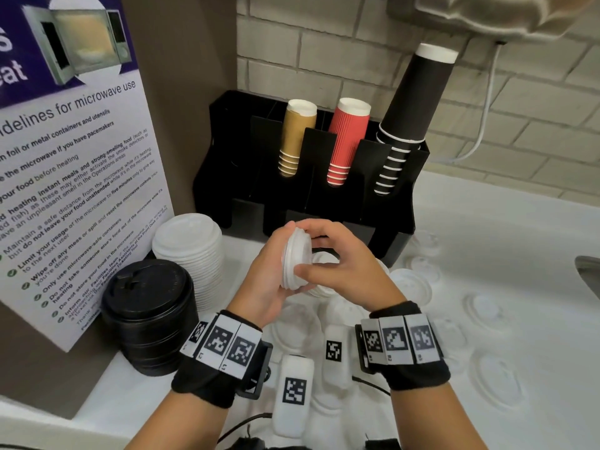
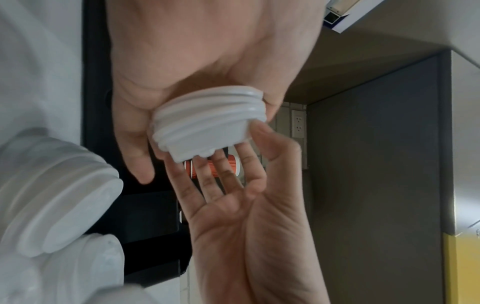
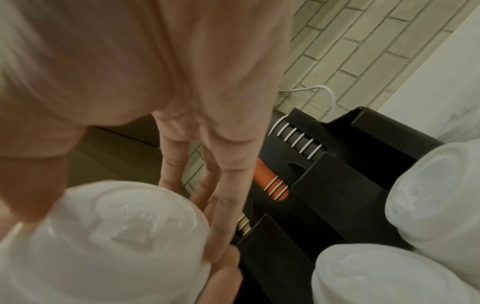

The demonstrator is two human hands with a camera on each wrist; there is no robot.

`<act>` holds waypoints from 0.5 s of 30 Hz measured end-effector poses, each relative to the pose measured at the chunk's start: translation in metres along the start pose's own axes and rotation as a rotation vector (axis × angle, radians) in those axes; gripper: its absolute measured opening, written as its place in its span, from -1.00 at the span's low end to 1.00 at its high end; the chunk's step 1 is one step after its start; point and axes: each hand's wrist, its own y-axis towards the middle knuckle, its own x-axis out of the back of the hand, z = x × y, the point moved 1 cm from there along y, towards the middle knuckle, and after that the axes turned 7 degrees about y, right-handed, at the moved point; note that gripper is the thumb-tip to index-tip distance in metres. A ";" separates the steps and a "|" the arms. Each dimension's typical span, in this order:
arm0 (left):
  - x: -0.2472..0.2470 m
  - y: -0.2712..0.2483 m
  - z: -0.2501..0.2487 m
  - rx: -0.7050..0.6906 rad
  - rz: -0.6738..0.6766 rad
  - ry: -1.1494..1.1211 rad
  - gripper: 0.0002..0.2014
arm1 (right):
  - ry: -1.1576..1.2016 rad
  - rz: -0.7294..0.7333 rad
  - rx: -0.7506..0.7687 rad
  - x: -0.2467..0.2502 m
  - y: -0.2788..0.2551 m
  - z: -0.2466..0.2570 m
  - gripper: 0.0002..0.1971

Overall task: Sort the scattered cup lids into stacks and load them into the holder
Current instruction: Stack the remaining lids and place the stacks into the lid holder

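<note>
Nearest the camera, loose white lids (image 1: pixel 496 381) lie scattered flat on the white counter (image 1: pixel 506 228), several under and around both wrists, hard to count against the white surface. Black wrist straps with coded tags sit on both forearms. Just above them the left hand (image 1: pixel 269 287) cups a small stack of white lids (image 1: pixel 293 259) from the left, fingers curled round its edge, stack tipped on its side. The right hand (image 1: pixel 337 264) grips the same stack from the right, thumb on the near rim, fingers over the top; the left wrist view shows the stack (image 2: pixel 207 123) pinched between both hands. More short lid stacks (image 1: pixel 324 277) sit directly below and behind the hands, partly hidden by them. To the left stands a stack of black lids (image 1: pixel 149 316), touching a taller stack of white lids (image 1: pixel 188 248) behind it. A microwave sign (image 1: pixel 74 177) leans against the left wall. Further back, the black holder (image 1: pixel 324 206) stands against the brick wall, its front lid slots blocked from view by the hands. Its rear slots hold tan cups (image 1: pixel 297 138), red cups (image 1: pixel 347 141) and black cups (image 1: pixel 409 118), upside down. A white cable (image 1: pixel 487 108) runs down the wall at right.
</note>
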 end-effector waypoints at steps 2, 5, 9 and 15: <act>0.002 0.000 0.000 -0.022 0.007 0.015 -0.67 | 0.028 0.000 -0.023 0.002 0.004 -0.002 -0.49; 0.006 0.001 0.001 -0.028 -0.077 -0.063 -0.78 | 0.028 -0.059 -0.179 0.016 0.017 -0.008 -0.59; 0.012 0.004 0.003 -0.031 -0.148 -0.155 -0.89 | -0.632 0.187 -0.419 0.035 0.038 -0.026 -0.39; 0.012 0.006 0.000 -0.069 -0.146 -0.204 -0.84 | -1.096 0.414 -0.541 0.016 0.049 -0.044 -0.14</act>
